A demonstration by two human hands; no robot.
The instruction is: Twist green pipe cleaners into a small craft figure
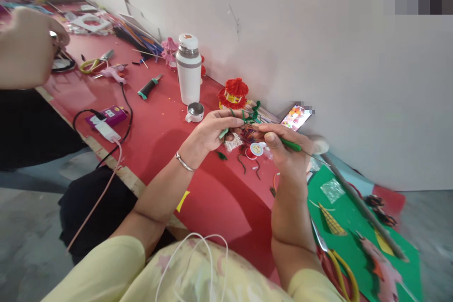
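Over the red table, my left hand (215, 128) pinches a small piece of green wire craft (250, 118) between thumb and fingers. A silver bangle circles that wrist. Close on its right, my right hand (288, 144) is closed around a thin tool with a green handle (290, 145), its tip end pointing at the green piece. Below the hands lie a bag of small white beads (233, 142), a spool with a pale label (256, 149) and dark curled wire pieces (241, 163). A small dark green piece (222, 155) rests beside the bag.
Behind stand a white bottle (188, 73), its metal cup (195, 112), a red craft figure (234, 93) and a lit phone (296, 117). A cutter (148, 87), scissors and glue gun lie left, near another person's arm (26, 49). A green mat (361, 217) holds another glue gun.
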